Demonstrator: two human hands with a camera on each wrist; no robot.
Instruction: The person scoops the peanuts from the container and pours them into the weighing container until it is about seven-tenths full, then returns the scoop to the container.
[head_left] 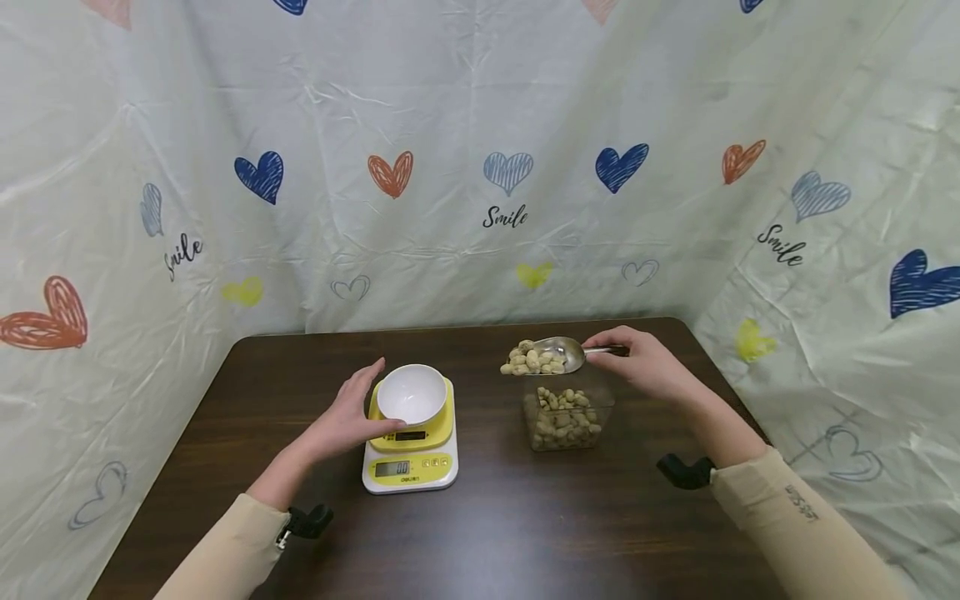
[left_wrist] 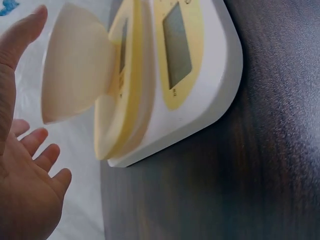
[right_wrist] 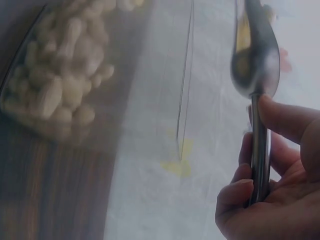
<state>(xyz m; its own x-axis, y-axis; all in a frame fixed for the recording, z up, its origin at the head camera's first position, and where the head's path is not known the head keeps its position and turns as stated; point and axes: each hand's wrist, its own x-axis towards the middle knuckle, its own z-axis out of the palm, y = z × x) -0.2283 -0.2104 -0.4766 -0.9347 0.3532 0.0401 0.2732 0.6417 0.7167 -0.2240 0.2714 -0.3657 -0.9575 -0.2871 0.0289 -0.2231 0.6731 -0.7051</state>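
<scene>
I see the scale (head_left: 437,477) on the dark table (head_left: 525,533), its display (head_left: 392,468) reading 0.0. A white bowl (head_left: 412,395) stands upright on the scale's yellow plate. At the scale's left edge is the left hand (head_left: 349,423), thumb and fingers spread apart around the near left side of the bowl; I can't quite tell from either view whether the thumb touches it. To the right of the scale, I have a clear box (head_left: 604,409) with peanuts (head_left: 564,423) inside. Farther right of the scale, the right hand (head_left: 647,362) is clamped on the handle of a metal scoop (head_left: 567,351), held up near the far rim of the box. The scoop's mouth points left, piled with peanuts in their shells. My 2 hands are well apart. Behind the scale hangs a pale cloth (head_left: 450,100) printed with hearts.
</scene>
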